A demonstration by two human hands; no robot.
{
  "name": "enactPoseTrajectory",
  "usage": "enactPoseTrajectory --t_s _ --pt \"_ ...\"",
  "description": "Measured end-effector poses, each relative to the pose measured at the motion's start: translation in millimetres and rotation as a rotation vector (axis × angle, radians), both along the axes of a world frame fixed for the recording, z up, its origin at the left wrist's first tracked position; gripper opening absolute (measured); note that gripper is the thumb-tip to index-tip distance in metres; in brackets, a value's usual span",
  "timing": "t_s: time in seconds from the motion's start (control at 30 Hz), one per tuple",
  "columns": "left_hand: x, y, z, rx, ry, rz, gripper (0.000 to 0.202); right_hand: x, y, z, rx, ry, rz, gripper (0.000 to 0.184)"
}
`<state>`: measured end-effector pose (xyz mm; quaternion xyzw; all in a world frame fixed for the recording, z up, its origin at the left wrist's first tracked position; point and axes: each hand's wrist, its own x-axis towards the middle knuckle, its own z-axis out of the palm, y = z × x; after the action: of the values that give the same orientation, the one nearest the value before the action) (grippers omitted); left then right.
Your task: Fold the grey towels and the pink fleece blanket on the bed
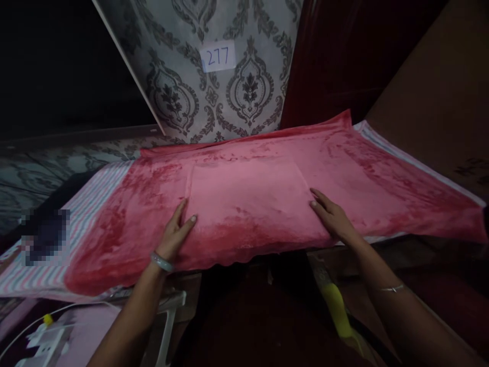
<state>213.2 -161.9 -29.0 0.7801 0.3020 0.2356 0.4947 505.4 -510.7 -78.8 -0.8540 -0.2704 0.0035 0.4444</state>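
Note:
A pink, plush-looking cloth [248,199] lies spread over a long surface in front of me. Through its middle shows the raised outline of something flat and rectangular; whether that is a fold or a thing underneath, I cannot tell. At the left edge of this outline rests my left hand [178,229], fingers apart, thumb on the cloth. My right hand [330,214] lies at the opposite edge with its fingers stretched out on the cloth. Neither hand grips anything.
A striped cloth [97,199] extends from under the pink one at the left. Behind stand a dark screen [72,66] and a patterned wall with a paper label [217,56]. A brown panel [439,97] rises at right. Below left is a power strip [46,346].

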Motion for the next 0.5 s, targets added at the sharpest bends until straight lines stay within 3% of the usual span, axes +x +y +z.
enactPoseTrajectory --t_s 0.1,0.17,0.27,0.4,0.5 --pt "10 5 14.4 -0.3 -0.04 0.095 0.088 5 8 8.0 -0.043 0.041 0.016 0.068" --pt "16 11 21.7 -0.395 -0.051 0.14 0.086 10 12 12.4 -0.071 0.07 0.015 0.069" --pt "25 19 28.8 -0.46 -0.048 0.158 0.084 18 19 19.6 -0.048 0.1 0.064 0.066" --pt "37 24 34.0 -0.517 -0.052 0.015 0.073 21 29 31.7 0.152 0.249 0.19 0.057" --pt "45 24 34.6 -0.519 -0.1 -0.009 0.078 22 37 38.0 0.278 0.437 0.228 0.058"
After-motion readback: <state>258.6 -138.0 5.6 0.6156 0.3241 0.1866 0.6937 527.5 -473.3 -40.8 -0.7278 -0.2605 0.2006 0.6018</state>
